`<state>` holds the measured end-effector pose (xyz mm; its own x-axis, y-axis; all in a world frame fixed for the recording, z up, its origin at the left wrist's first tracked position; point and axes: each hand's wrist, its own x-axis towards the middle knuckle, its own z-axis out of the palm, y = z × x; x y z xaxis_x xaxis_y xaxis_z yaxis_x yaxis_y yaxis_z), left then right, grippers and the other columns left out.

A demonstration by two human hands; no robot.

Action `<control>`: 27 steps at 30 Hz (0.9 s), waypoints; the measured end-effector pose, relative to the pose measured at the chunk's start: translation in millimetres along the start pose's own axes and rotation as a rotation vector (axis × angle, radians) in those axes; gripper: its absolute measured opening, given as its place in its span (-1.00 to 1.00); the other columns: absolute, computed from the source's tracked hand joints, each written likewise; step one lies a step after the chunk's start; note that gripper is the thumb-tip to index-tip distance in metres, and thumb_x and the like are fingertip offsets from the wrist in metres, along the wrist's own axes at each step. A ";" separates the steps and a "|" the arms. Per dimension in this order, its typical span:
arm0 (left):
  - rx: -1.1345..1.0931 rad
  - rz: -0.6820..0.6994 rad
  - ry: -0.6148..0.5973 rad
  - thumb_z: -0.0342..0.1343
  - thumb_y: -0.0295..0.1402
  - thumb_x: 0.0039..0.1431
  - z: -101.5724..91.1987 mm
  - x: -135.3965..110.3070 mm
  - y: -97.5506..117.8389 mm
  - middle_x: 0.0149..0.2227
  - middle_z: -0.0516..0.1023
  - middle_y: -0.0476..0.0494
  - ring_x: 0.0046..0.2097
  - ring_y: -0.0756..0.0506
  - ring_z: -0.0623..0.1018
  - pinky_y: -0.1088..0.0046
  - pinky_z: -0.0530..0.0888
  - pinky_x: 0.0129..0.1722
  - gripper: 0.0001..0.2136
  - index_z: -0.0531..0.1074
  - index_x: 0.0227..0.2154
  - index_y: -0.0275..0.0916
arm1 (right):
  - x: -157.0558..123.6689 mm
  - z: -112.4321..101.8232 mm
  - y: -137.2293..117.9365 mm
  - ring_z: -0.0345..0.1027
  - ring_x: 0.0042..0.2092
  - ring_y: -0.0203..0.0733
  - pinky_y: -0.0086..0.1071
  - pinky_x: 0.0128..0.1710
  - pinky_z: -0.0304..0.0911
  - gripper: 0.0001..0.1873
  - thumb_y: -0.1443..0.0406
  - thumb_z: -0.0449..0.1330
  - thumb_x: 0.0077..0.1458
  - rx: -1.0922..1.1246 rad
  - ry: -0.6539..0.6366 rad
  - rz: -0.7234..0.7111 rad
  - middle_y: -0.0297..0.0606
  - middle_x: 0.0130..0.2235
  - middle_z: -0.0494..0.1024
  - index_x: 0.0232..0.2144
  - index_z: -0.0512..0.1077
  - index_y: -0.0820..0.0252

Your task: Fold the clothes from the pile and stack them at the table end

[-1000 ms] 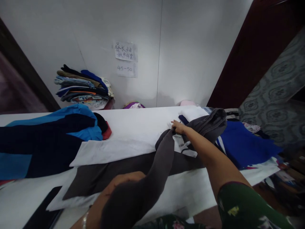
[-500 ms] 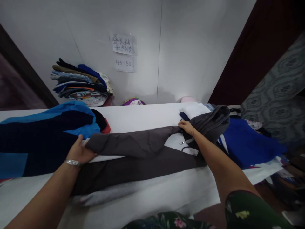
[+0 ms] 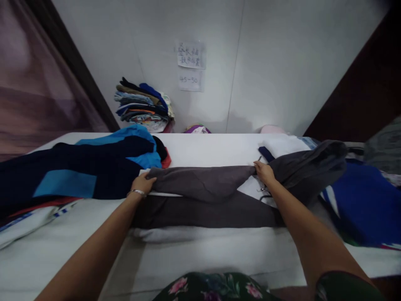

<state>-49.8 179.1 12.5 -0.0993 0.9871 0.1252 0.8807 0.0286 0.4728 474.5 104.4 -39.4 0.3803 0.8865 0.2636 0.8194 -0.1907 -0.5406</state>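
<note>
A dark grey hooded jacket (image 3: 213, 211) lies folded lengthwise across the white table, its hood (image 3: 313, 161) bunched at the right. Its upper folded strip (image 3: 200, 179) stretches between my two hands. My left hand (image 3: 142, 184) is closed on the left end of that strip, thumb and fingers at the edge. My right hand (image 3: 265, 172) pinches the strip's right end beside the hood. Just below the right fingers show a metal zip pull (image 3: 262, 190), a dark cord and a patch of white lining.
Dark blue and light blue clothing (image 3: 73, 184) lies at the left, touching my left hand's side. Bright blue clothing (image 3: 366, 205) lies at the right. A folded stack (image 3: 142, 106) stands at the back against the wall (image 3: 269, 62). White cloth (image 3: 283, 146) lies behind the hood.
The camera view has swung to the left. The upper strip of the jacket now lies straighter and lower, and my left hand has flattened down with its end. Both hands keep their hold.
</note>
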 end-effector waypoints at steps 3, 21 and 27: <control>0.075 -0.050 -0.055 0.08 -0.28 0.08 -1.6 -4.8 1.1 -0.19 0.59 -0.27 -0.13 -0.22 0.55 0.35 0.45 -0.12 -0.64 0.46 -0.10 -0.37 | -3.7 1.7 -1.6 0.40 -0.10 0.00 -0.22 -0.06 0.21 -0.61 0.23 -0.03 0.10 -0.059 0.000 -0.005 -0.07 -0.16 0.57 -0.16 0.50 0.19; 0.411 0.104 -0.016 -0.05 -0.29 0.15 -23.4 -26.7 21.0 -0.02 0.47 -0.34 0.04 -0.26 0.43 0.23 0.36 -0.03 -0.64 0.40 -0.02 -0.27 | -70.4 57.1 -86.3 -0.10 0.30 0.03 0.14 0.21 -0.16 -0.49 0.06 -0.11 0.22 -0.301 -0.347 -0.393 -0.16 0.26 0.18 0.14 0.27 0.05; 0.392 0.491 -0.132 -0.13 -0.07 0.22 20.9 -39.4 34.8 0.29 0.10 -0.26 0.30 -0.23 0.07 0.10 -0.01 0.25 -0.45 0.19 0.19 -0.27 | -70.7 60.0 -77.4 -0.13 0.32 -0.01 0.12 0.22 -0.16 -0.49 0.06 -0.15 0.23 -0.307 -0.322 -0.406 -0.20 0.27 0.16 0.15 0.26 0.02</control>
<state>-5.5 144.5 5.8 0.3945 0.9103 0.1256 0.9155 -0.4011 0.0311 358.5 81.8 -64.1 -0.0991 0.9879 0.1196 0.9766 0.1196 -0.1790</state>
